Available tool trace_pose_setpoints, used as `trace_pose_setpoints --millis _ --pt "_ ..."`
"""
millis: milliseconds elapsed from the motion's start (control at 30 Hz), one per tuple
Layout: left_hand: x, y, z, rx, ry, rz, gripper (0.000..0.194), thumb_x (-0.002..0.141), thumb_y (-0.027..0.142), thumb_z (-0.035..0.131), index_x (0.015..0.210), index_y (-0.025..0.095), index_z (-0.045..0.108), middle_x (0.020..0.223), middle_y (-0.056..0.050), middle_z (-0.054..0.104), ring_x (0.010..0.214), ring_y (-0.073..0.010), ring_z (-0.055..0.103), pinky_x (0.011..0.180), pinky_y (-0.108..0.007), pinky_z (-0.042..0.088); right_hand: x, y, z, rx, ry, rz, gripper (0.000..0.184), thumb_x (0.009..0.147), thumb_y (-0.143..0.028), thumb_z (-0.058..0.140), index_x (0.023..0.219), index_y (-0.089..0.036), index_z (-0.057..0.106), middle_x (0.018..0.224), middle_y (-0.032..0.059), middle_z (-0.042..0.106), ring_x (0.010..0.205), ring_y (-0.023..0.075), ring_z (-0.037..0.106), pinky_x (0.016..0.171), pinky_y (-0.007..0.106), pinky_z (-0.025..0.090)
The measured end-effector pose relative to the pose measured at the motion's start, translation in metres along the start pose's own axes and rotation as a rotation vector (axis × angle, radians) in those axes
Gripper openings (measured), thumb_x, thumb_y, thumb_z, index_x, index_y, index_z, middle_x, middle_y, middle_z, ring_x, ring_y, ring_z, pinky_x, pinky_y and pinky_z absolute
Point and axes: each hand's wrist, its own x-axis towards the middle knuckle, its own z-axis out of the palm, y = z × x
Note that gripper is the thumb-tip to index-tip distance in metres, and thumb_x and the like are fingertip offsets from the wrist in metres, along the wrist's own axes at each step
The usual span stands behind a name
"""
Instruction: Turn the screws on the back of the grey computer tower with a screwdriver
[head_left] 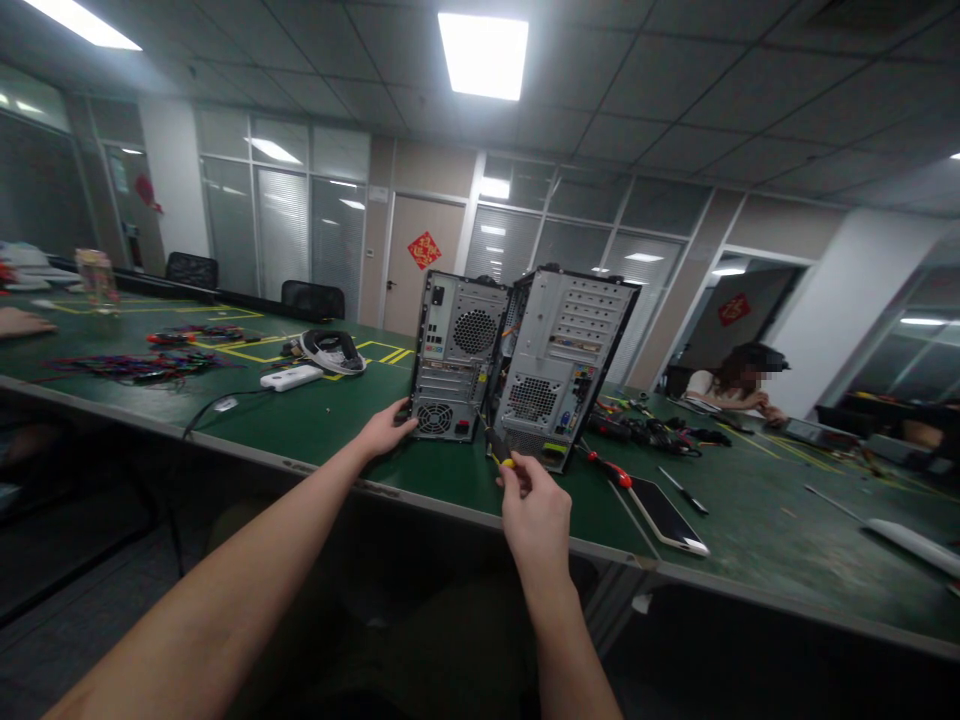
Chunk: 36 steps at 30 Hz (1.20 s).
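Two computer tower cases stand upright with their rear panels facing me on the green table (pixel 330 425). My left hand (pixel 388 430) rests with fingers wrapped on the lower left corner of the left case (pixel 457 355). My right hand (pixel 534 508) is closed on a screwdriver (pixel 496 445) with a yellow and black handle, its tip pointing up into the gap between the left case and the right case (pixel 562 360).
A smartphone (pixel 666 515) lies right of my hand, beside a red-handled tool (pixel 611 468) and another screwdriver (pixel 682 490). A white power strip (pixel 291 378), coiled cable (pixel 331 350) and coloured wires (pixel 139 365) lie left. A person (pixel 739 385) sits at the far right.
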Motion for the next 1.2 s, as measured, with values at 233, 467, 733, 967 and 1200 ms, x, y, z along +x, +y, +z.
trace_pose_setpoints --millis 233,467,733,967,1200 --pt "0.002 -0.003 0.001 0.014 -0.002 0.017 0.075 0.088 0.051 0.066 0.152 0.017 0.048 0.145 -0.014 0.063 0.125 -0.0286 0.066 0.111 -0.041 0.049 0.000 0.000 0.002 0.022 -0.019 0.031 0.023 0.094 -0.040 0.059 0.089 -0.020 0.070 0.080 0.0058 0.075 0.068 0.0215 0.074 0.065 0.030 0.055" --pt "0.000 -0.001 0.000 0.006 -0.010 0.006 0.075 0.089 0.050 0.066 0.154 0.018 0.046 0.144 -0.014 0.064 0.123 -0.0281 0.067 0.108 -0.040 0.051 0.001 0.001 -0.002 -0.123 0.049 -0.144 0.029 0.094 -0.027 0.053 0.111 -0.017 0.075 0.102 0.0111 0.073 0.089 0.0236 0.071 0.084 0.035 0.054" --pt "-0.001 0.001 0.000 0.004 -0.003 -0.002 0.074 0.089 0.048 0.066 0.153 0.017 0.047 0.144 -0.014 0.064 0.123 -0.0279 0.068 0.108 -0.040 0.051 0.001 0.004 0.003 -0.079 0.059 -0.063 0.022 0.094 -0.037 0.062 0.096 -0.018 0.073 0.085 0.0073 0.073 0.072 0.0206 0.069 0.070 0.031 0.053" --pt "-0.002 0.005 -0.002 0.044 -0.002 -0.002 0.074 0.089 0.049 0.065 0.152 0.016 0.048 0.142 -0.015 0.065 0.124 -0.0285 0.067 0.109 -0.040 0.050 0.001 0.006 0.002 -0.115 0.084 -0.151 0.024 0.095 -0.032 0.059 0.105 -0.016 0.074 0.097 0.0096 0.070 0.083 0.0224 0.069 0.080 0.035 0.056" --pt "-0.004 0.009 -0.002 0.038 0.015 -0.011 0.071 0.088 0.047 0.067 0.151 0.018 0.050 0.140 -0.013 0.067 0.120 -0.0271 0.069 0.106 -0.038 0.052 0.000 0.007 0.005 -0.113 0.109 -0.168 0.026 0.098 -0.038 0.059 0.101 -0.016 0.073 0.094 0.0089 0.069 0.076 0.0210 0.068 0.073 0.034 0.056"
